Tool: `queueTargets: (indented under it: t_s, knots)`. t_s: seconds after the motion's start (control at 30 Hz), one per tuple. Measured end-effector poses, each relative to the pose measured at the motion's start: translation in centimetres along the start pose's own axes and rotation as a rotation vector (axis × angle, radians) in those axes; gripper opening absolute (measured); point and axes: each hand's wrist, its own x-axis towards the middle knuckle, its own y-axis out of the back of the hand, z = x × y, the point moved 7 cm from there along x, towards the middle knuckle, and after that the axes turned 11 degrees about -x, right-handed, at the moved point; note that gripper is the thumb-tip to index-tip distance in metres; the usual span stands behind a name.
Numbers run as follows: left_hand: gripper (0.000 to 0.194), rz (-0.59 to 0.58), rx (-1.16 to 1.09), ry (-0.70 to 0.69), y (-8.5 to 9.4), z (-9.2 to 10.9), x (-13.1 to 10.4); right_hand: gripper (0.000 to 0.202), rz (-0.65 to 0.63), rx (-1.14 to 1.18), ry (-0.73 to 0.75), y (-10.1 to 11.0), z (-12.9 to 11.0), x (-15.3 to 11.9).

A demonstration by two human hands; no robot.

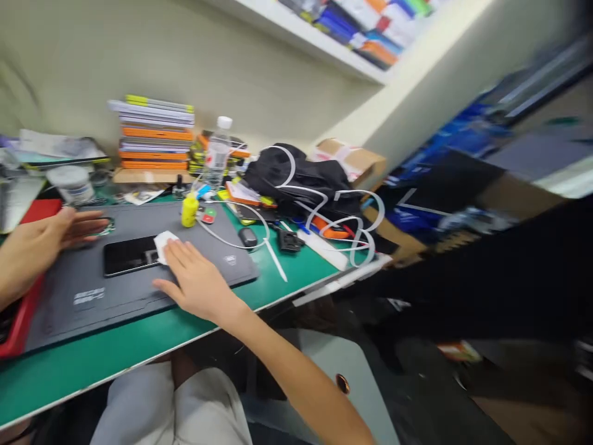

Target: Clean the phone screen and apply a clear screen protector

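A black smartphone [128,255] lies flat on a dark grey work mat [185,293]. At its right end, my right hand [197,278] has its fingers around a folded white wipe [163,241], which overlaps the phone's edge; the thumb is apart from the fingers. My left hand [50,247] is raised at the mat's left side, fingers stretched out and nothing seen in them. Just past its fingertips is a small green-edged item [109,226], too blurred to name. A yellow bottle [189,211] stands on the mat beyond the phone.
A red tray [28,309] borders the mat on the left. Behind stand a stack of boxes [155,136], a white tub [71,184] and a clear water bottle [217,154]. To the right lie a mouse [248,237], looped white cable [324,198] and a black bag [301,173].
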Motion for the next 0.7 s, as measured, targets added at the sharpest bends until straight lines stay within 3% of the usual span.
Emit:
queueTargets:
  t_s: [0.13, 0.33, 0.4, 0.57, 0.63, 0.7]
  knots:
    - [0.084, 0.015, -0.158, 0.001, -0.9, 0.3, -0.3, 0.081, -0.015, 0.172, 0.027, -1.3, 1.0, -1.4]
    - [0.076, -0.013, -0.175, -0.004, -1.1, 0.3, -0.7, 0.084, -0.066, 0.24, 0.012, -2.7, 2.2, 3.4]
    - [0.078, -0.003, -0.194, -0.016, -1.0, 0.2, -0.7, 0.082, -0.028, 0.246, 0.021, -2.6, 1.7, 2.7]
    - [0.08, -0.024, -0.312, -0.028, -1.1, -0.4, -0.3, 0.084, 0.071, 0.241, 0.085, -1.8, 0.2, -2.3]
    - [0.081, -0.038, -0.354, -0.032, -1.0, -0.6, -0.2, 0.084, 0.054, 0.237, 0.097, -1.8, 0.1, -2.1]
    - [0.083, -0.06, -0.391, -0.022, -1.1, -0.7, -0.1, 0.082, 0.016, 0.238, 0.089, -2.2, 0.3, -0.1]
